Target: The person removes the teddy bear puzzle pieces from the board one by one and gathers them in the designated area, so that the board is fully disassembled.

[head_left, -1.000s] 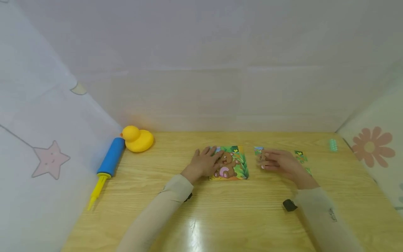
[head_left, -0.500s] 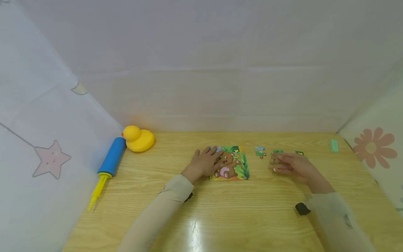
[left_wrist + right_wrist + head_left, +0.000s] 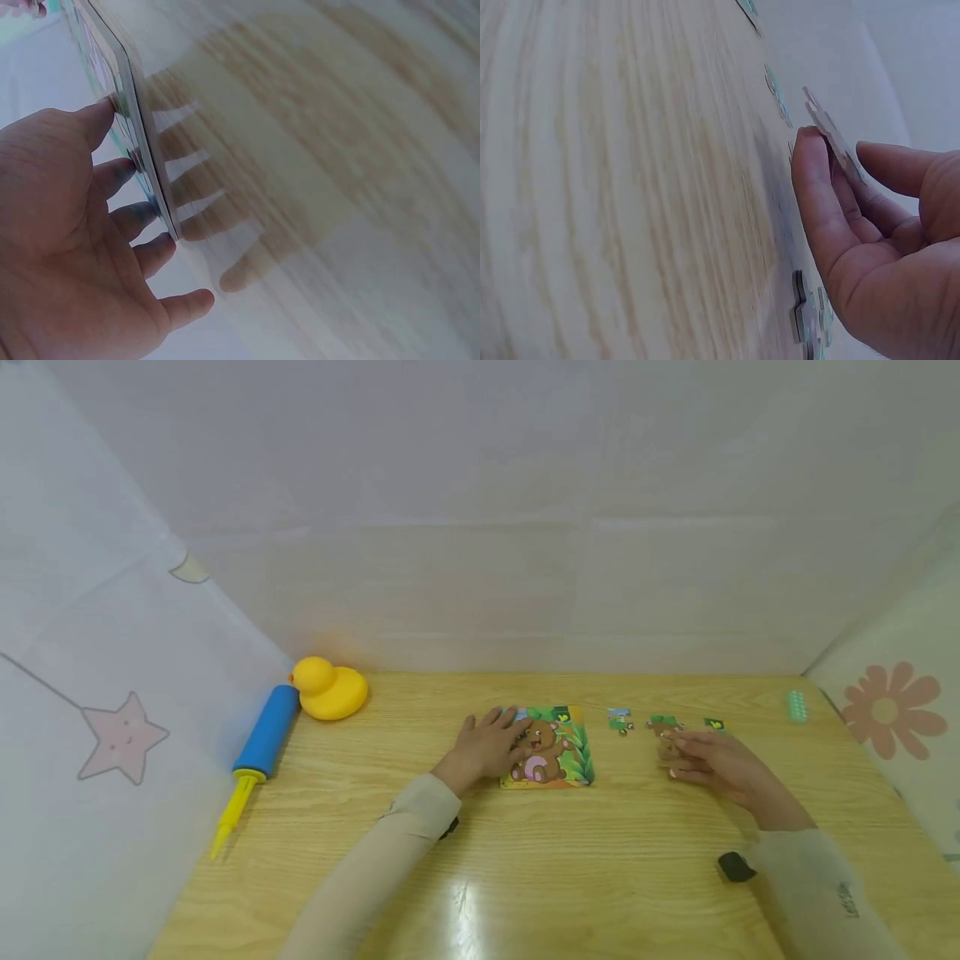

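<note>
A bear picture puzzle [image 3: 558,760] lies on the wooden table. My left hand [image 3: 483,750] rests on its left side with fingers spread; in the left wrist view several fingertips touch the puzzle's edge [image 3: 139,127]. To the right, my right hand [image 3: 723,768] pinches a brown puzzle piece [image 3: 667,748] between thumb and fingers. The right wrist view shows this thin piece [image 3: 834,139] raised off the table. Just beyond that hand lie a blue-green loose piece [image 3: 619,721], a brown-and-green one [image 3: 663,723] and a dark green one [image 3: 715,725], partly covered by the hand.
At the back left sits a yellow rubber duck [image 3: 330,689], beside a blue and yellow hand pump [image 3: 266,735]. A small mint-green object [image 3: 797,706] lies near the back right corner. White printed sheets [image 3: 480,568] wall the table at the back and sides.
My right hand has moved right with the brown piece pinched in it, uncovering the blue-green and brown-and-green pieces on the table. My left hand has stayed on the puzzle.
</note>
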{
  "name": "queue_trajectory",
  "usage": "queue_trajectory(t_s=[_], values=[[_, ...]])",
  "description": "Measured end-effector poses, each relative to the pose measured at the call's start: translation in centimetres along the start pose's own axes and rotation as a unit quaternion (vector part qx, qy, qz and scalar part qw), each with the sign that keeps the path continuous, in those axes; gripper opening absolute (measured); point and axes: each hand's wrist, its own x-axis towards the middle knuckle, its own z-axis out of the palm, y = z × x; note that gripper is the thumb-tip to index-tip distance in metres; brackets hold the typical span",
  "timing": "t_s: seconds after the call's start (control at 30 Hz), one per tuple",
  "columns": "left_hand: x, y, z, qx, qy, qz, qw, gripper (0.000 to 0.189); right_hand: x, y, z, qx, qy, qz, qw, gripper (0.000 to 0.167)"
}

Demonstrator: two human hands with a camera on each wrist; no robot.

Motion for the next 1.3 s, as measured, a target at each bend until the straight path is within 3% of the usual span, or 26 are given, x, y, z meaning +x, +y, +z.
queue_trajectory(t_s=[0.2,0.93,1.3], values=[[-0.1,0.0,-0.1,-0.006,-0.001,0.001,1.0,0.063,-0.1,0.1,0.0,-0.011,0.01,0.001,0.9999,0.053],[-0.1,0.1,0.0,-0.008,0.005,0.006,0.9999,0.062,0.0,-0.4,-0.2,-0.078,-0.005,0.033,0.9964,0.063],[0.0,0.1,0.0,-0.009,0.004,-0.001,1.0,0.061,-0.3,-1.2,-0.3,-0.13,-0.005,0.016,0.9913,0.065]])
